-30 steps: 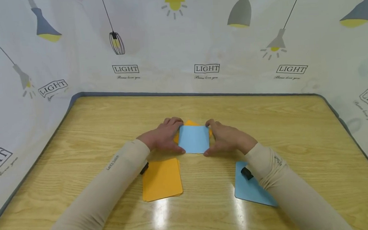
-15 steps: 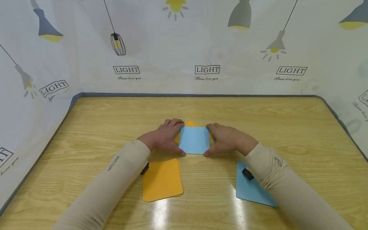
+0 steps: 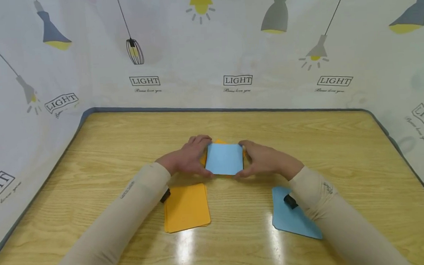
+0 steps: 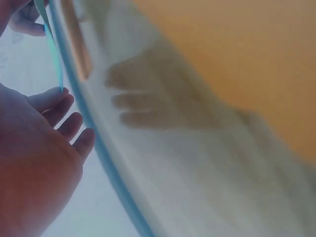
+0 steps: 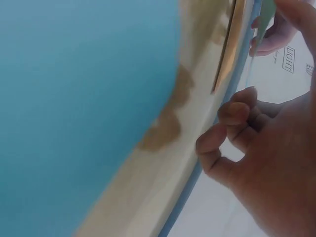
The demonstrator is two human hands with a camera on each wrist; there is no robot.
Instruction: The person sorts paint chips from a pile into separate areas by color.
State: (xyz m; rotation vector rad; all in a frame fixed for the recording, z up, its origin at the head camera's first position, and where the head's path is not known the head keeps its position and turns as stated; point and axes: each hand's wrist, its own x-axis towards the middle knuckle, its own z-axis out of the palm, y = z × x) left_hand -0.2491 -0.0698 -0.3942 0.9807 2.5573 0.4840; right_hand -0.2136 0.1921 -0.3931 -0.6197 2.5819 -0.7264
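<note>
Between both hands, near the middle of the table in the head view, is a square blue card [image 3: 224,159]. My left hand [image 3: 189,157] holds its left edge, fingers at the far corner and thumb at the near one. On the opposite edge my right hand [image 3: 265,159] grips the same way. Both wrist views show the blue card [image 4: 55,54] raised off the table. Underneath it lies an orange card [image 3: 220,141], mostly covered, with only its far corner and sides showing. The right hand's [image 5: 266,143] outer fingers are curled in the right wrist view.
A stack of orange cards [image 3: 187,208] lies below the left forearm. Blue cards [image 3: 295,216] lie at the right, partly hidden by the right sleeve. A wooden table [image 3: 125,133] with a dark edge meets a white lamp-printed backdrop [image 3: 193,49].
The blue card has shifted slightly right and away from me, covering more of the orange card behind it. My right hand and forearm have moved a little to the right.
</note>
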